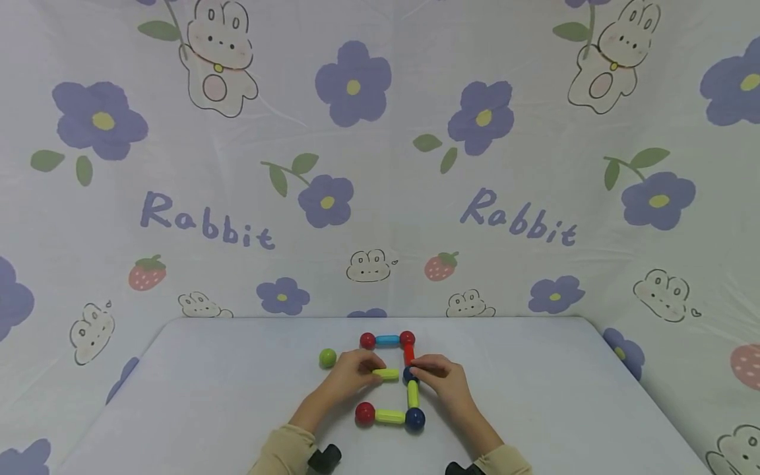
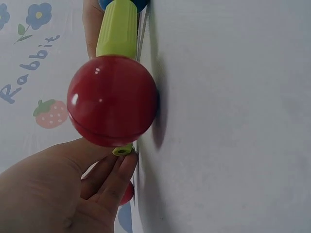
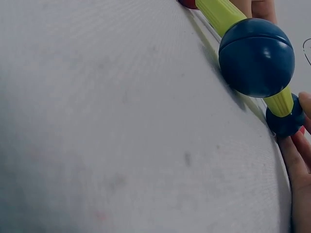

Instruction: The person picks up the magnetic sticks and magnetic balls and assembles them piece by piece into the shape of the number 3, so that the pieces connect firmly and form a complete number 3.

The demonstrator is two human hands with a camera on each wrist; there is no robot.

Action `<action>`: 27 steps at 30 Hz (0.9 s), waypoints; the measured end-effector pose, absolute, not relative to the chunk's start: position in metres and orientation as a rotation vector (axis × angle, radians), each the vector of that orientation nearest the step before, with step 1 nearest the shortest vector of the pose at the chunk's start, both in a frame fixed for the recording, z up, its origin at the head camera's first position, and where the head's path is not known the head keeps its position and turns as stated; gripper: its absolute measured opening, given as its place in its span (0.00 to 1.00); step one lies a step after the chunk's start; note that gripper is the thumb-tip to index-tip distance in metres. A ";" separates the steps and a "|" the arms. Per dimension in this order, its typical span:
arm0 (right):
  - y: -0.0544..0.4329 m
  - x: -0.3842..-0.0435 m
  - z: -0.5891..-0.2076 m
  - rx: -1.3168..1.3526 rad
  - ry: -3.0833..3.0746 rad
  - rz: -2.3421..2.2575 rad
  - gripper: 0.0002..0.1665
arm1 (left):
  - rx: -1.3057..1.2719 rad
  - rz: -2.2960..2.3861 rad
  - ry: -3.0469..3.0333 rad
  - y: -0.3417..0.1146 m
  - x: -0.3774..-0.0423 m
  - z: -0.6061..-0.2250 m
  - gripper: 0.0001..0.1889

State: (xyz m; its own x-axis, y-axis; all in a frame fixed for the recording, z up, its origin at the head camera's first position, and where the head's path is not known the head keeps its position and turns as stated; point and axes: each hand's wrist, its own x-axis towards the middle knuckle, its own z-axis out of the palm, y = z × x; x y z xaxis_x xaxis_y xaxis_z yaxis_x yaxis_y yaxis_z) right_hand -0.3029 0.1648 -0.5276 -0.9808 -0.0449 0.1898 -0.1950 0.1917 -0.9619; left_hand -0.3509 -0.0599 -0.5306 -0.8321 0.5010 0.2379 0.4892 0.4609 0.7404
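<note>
My left hand (image 1: 354, 375) pinches a yellow-green rod (image 1: 387, 374) between thumb and fingers; the rod's free end points right, a small gap short of a dark blue ball (image 1: 410, 375). That ball is held by the fingers of my right hand (image 1: 444, 382). From it a red rod (image 1: 408, 354) runs back to a red ball (image 1: 407, 338), and a second yellow-green rod (image 1: 413, 394) runs forward to another dark blue ball (image 1: 415, 419). The left wrist view shows a near red ball (image 2: 112, 101) partly covering the pinched rod's end.
A light blue rod (image 1: 388, 340) joins the back red ball to another red ball (image 1: 368, 340). In front, a yellow-green rod (image 1: 390, 417) ends in a red ball (image 1: 365, 414). A loose green ball (image 1: 328, 358) lies left on the white table (image 1: 208, 396); a patterned cloth (image 1: 392, 198) hangs behind.
</note>
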 end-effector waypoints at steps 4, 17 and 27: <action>0.164 -0.300 -0.525 0.213 -2.346 1.884 0.18 | 0.901 1.351 2.671 -0.058 -0.352 -0.532 0.11; 0.169 -0.315 -0.548 0.211 -2.322 1.873 0.19 | 0.886 1.386 2.647 -0.051 -0.350 -0.530 0.11; 0.168 -0.315 -0.551 0.212 -2.303 1.870 0.20 | 0.933 1.414 2.686 -0.055 -0.347 -0.529 0.12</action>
